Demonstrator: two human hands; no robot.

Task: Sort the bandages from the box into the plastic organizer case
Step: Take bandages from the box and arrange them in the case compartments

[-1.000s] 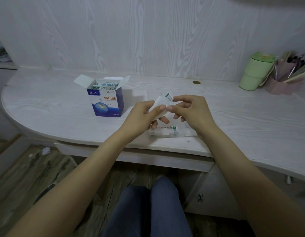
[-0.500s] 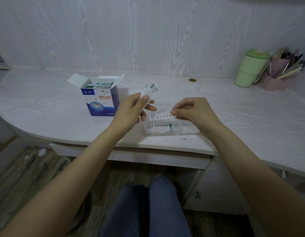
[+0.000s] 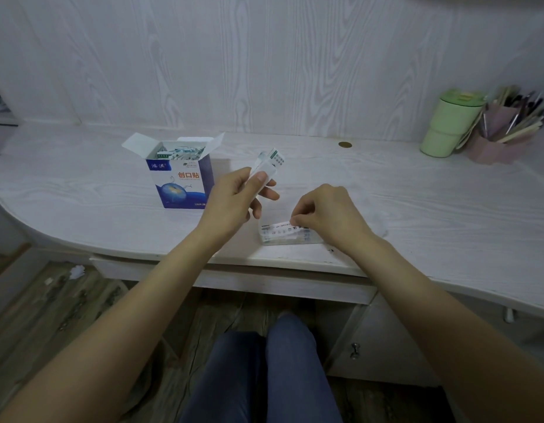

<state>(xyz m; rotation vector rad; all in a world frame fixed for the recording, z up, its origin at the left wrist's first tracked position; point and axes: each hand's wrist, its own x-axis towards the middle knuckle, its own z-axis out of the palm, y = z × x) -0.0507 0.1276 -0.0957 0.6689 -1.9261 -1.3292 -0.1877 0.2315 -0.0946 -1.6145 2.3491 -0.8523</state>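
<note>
Near the front edge of the pale wood-grain counter (image 3: 386, 190) sits the clear plastic organizer case (image 3: 284, 236), with the right hand (image 3: 328, 213) over it. That hand's fingers are curled, pinching one white printed bandage strip (image 3: 279, 225) at its right end and laying it flat along the case's top. The left hand (image 3: 234, 198) is raised beside the case, thumb and fingers closed on a small fanned stack of white wrapped bandages (image 3: 269, 161). The stack's exact number cannot be read.

Risks, as judged from this position:
- The case stands close to the counter's edge. A downward push from the right hand could slide it off.
- The strip appears to rest on the rim, not clearly inside. Released early, it may hang over the wall.
- The raised stack is held only at its lower end, so loose strips could slip out.
- The white and blue cardboard bandage box (image 3: 180, 178) stands open just beside the left hand. A careless sweep could tip it.

Count:
- Hands: two, both occupied.
- Cases: one.
- Boxes: one, flaps open, many wrapped bandages inside, too small to count.
- Strips being placed: one. Others lie in the case, number unclear.
- Pale green lidded tumbler (image 3: 447, 123): one, far right.
- Pink pen holder (image 3: 499, 132): one, beside the tumbler.
</note>
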